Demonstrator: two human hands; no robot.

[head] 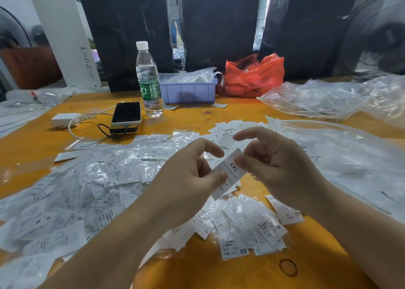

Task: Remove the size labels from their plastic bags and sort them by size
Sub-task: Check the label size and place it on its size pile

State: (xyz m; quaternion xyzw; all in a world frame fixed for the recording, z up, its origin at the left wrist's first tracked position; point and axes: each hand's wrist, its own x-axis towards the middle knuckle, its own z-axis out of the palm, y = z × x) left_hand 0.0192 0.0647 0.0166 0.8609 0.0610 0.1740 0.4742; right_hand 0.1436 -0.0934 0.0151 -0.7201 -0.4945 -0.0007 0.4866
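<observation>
The tabletop (197,264) is orange-yellow. White size labels (122,174) carry black print; one white label (230,172) reads XXL in black. The water bottle (149,80) has a white cap and green wrapper. The bin (188,92) is lilac, the plastic bag (254,76) red, the phone (126,113) black-screened.

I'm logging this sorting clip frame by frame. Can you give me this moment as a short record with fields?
held item: XXL label, pinched at both ends
left hand: pinches its lower end
right hand: pinches its upper end
below hands: loose labels, XS label among them
surface: orange table
behind: water bottle, phone, purple bin
</observation>
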